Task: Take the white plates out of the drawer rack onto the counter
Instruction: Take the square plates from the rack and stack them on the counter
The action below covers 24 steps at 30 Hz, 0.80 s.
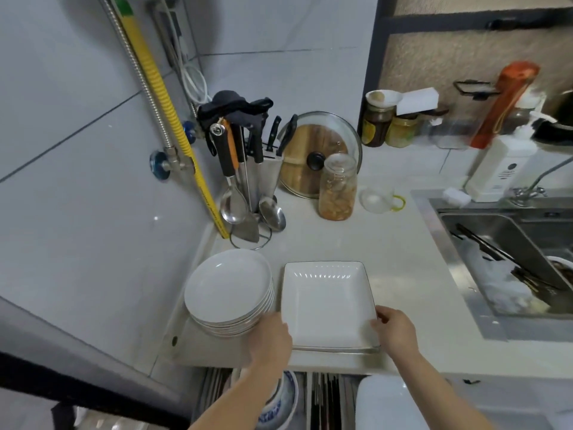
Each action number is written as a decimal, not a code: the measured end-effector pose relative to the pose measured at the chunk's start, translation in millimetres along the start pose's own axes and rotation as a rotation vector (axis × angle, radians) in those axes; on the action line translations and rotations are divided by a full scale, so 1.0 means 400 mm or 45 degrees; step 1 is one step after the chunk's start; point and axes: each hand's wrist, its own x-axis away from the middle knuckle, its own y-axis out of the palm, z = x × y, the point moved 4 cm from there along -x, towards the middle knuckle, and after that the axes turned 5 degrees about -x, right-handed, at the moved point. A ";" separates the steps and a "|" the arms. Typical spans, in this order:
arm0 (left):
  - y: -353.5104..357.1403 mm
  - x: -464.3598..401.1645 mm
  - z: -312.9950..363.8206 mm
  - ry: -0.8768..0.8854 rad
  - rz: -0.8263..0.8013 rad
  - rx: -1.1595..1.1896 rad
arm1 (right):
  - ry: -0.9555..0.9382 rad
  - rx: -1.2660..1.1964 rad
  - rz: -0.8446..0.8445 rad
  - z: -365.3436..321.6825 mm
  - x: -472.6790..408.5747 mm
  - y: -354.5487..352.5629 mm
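Observation:
A square white plate (325, 301) with a thin dark rim lies on the pale counter (393, 243), near its front edge. My left hand (271, 338) holds the plate's near left corner and my right hand (395, 328) grips its near right corner, thumb on the rim. Just left of it stands a stack of several round white plates (229, 288). Below the counter edge the open drawer rack (322, 398) shows a blue-and-white bowl (279, 405) and upright dark-edged dishes, partly hidden by my forearms.
A utensil holder (245, 193) with ladles and knives, a glass lid (319, 156) and a jar (339, 186) stand at the back. A small glass cup (376, 198) sits mid-counter. The steel sink (511, 262) holds dishes at right. A tiled wall closes the left side.

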 end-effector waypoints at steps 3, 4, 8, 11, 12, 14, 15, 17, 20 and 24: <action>0.024 -0.001 -0.003 -0.010 0.005 0.010 | -0.014 0.018 0.001 0.016 0.012 0.006; 0.045 -0.005 -0.003 -0.032 -0.011 0.068 | 0.006 0.036 -0.005 0.034 0.012 0.011; 0.043 -0.013 -0.019 -0.014 0.032 0.197 | -0.039 0.037 0.010 0.025 0.017 0.032; 0.041 -0.011 -0.025 -0.060 0.061 0.161 | -0.090 0.108 -0.017 0.021 0.019 0.028; 0.051 -0.004 -0.030 -0.060 0.054 0.217 | -0.104 0.124 -0.037 0.025 0.024 0.027; 0.073 0.020 -0.040 -0.077 0.021 0.376 | -0.131 0.138 -0.085 0.038 0.043 0.021; 0.084 0.033 -0.044 -0.095 0.016 0.437 | -0.150 0.137 -0.103 0.048 0.055 0.018; 0.108 0.063 -0.051 -0.118 0.016 0.539 | -0.194 0.115 -0.128 0.077 0.085 0.010; 0.141 0.119 -0.062 -0.174 0.059 0.654 | -0.236 0.086 -0.156 0.137 0.141 -0.006; 0.216 0.210 -0.079 -0.165 0.010 0.671 | -0.242 0.129 -0.171 0.240 0.206 -0.033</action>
